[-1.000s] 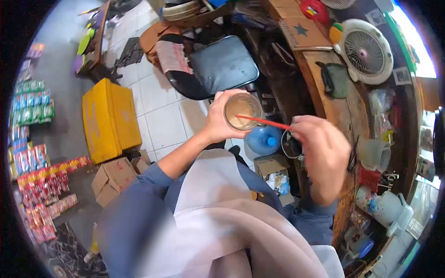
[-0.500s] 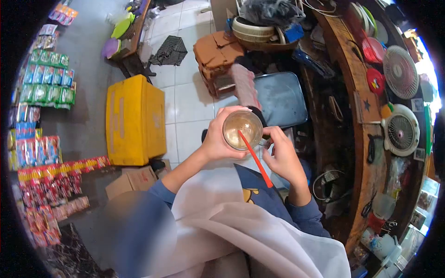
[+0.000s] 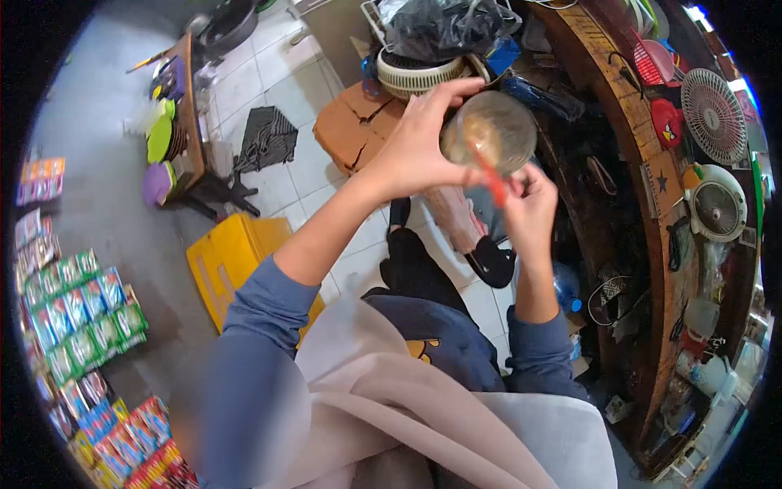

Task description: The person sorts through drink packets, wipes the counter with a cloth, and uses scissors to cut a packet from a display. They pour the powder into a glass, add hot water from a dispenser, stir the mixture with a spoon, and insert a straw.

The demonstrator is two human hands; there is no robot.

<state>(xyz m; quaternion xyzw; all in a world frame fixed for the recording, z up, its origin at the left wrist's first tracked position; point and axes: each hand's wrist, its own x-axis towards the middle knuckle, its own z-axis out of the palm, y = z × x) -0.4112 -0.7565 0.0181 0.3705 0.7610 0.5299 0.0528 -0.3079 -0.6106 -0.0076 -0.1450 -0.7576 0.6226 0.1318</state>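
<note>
A clear glass [image 3: 509, 122] is tilted in front of me, with a pale drink or residue inside; which of the two I cannot tell. My left hand [image 3: 419, 151] is wrapped round its left side, thumb below and fingers above. A red straw or spoon handle [image 3: 487, 173] comes out of the glass, blurred by motion. Close under the glass, my right hand [image 3: 531, 204] has its fingers pressed together on the red handle. The glass's own handle cannot be made out.
A cracked brown stool [image 3: 346, 130] stands beyond my left hand. On the left are a yellow box [image 3: 232, 265] and hanging sachets [image 3: 85, 310]. A wooden shelf [image 3: 631, 163] with fans [image 3: 714, 208] runs along the right. A striped cloth [image 3: 267, 137] lies on the tiled floor.
Both hands and the glass have moved up and right, away from my body. The glass is now tilted. The view has shifted, and my feet and dark-clothed leg show below.
</note>
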